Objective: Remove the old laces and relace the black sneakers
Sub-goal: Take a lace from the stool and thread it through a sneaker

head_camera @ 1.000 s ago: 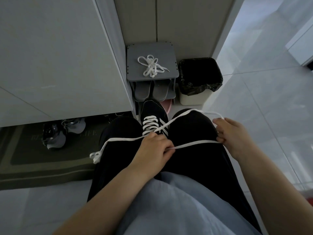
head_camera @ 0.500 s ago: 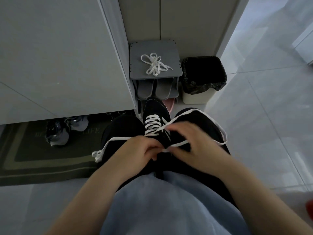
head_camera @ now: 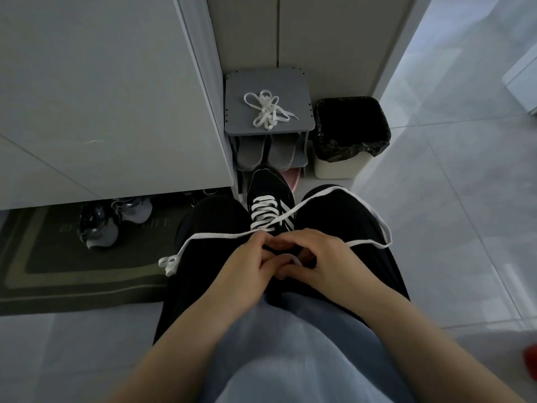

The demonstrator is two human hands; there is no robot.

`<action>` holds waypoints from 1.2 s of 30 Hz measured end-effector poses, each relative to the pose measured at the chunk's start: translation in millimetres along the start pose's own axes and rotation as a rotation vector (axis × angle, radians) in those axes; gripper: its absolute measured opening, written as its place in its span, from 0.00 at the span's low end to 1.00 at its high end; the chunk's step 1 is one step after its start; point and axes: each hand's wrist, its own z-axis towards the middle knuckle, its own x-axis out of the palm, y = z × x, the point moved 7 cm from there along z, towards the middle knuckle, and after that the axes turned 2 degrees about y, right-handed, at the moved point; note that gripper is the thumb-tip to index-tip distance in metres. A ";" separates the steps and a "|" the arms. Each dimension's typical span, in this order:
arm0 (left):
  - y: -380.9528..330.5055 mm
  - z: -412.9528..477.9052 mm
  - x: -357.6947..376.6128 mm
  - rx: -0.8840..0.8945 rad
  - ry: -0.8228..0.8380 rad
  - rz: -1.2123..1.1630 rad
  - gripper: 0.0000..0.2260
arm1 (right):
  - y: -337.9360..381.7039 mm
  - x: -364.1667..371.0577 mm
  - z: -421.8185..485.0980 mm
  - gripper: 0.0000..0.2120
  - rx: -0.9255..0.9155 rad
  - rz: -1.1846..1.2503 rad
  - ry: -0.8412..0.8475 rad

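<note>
You've got the black sneaker (head_camera: pixel 268 193) wedged between your knees, toe pointing away from you towards the shoe rack (head_camera: pixel 299 88). The white lace (head_camera: pixel 264 212) criss-crosses up the front of it in several rows. Both your hands meet at the near end of the shoe, fingertips close together.

Your right hand (head_camera: pixel 331 257) is curled, thumb and fingers pinching a short bit of the lace. From there one strand runs out over your right knee in a wide loop and comes back to the top of the lacing.

Your left hand (head_camera: pixel 247 269) is curled in too, knuckles up, right where the other strand arrives. I can't tell whether those fingers have hold of the lace or the shoe's collar. That strand goes off across your left knee and ends in a small bunch hanging off your thigh.

Up ahead, a loose lace (head_camera: pixel 266 110) lies in a tangle on top of the shoe rack, and a pair of grey slippers (head_camera: pixel 267 151) sits on the shelf below. Just to the right of the rack is a bin (head_camera: pixel 340 170) with a black liner. Off to your left, grey trainers (head_camera: pixel 107 225) rest on the doormat (head_camera: pixel 58 274), partly under the cabinet.
</note>
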 end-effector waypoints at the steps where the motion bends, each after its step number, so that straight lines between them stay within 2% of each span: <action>1: 0.0 0.6 -0.5 0.002 -0.015 -0.011 0.05 | -0.4 -1.2 -0.5 0.15 0.001 0.001 -0.027; 5: 1.9 5.2 -2.9 -0.006 -0.042 -0.038 0.04 | -6.8 -3.8 0.9 0.06 0.031 0.110 -0.055; 8: 7.5 11.5 -12.6 -0.007 -0.147 0.004 0.04 | -20.1 -22.6 6.1 0.03 0.103 0.109 -0.241; 10: 9.2 14.5 -19.6 -0.012 -0.220 0.130 0.04 | -28.2 -34.2 10.0 0.02 0.160 0.079 -0.328; 14: 8.1 20.4 -16.1 -0.026 -0.227 0.225 0.08 | -35.3 -33.8 23.3 0.04 0.184 -0.129 -0.272; 18: 9.1 25.2 -9.8 -0.029 -0.251 0.295 0.11 | -37.1 -28.2 29.9 0.08 0.196 -0.178 -0.213; 22: 14.4 26.6 -6.3 -0.046 -0.254 0.307 0.10 | -38.3 -22.9 32.1 0.06 0.228 -0.255 -0.188; 27: 13.6 25.8 -6.9 -0.028 -0.291 0.301 0.09 | -37.8 -26.6 33.6 0.04 0.221 -0.121 -0.278; 31: 13.0 26.4 -6.4 -0.023 -0.300 0.291 0.08 | -38.8 -14.3 37.1 0.03 0.247 -0.061 -0.211; 36: 13.3 25.8 -6.9 -0.014 -0.319 0.291 0.08 | -38.1 -13.3 37.0 0.02 0.221 -0.101 -0.214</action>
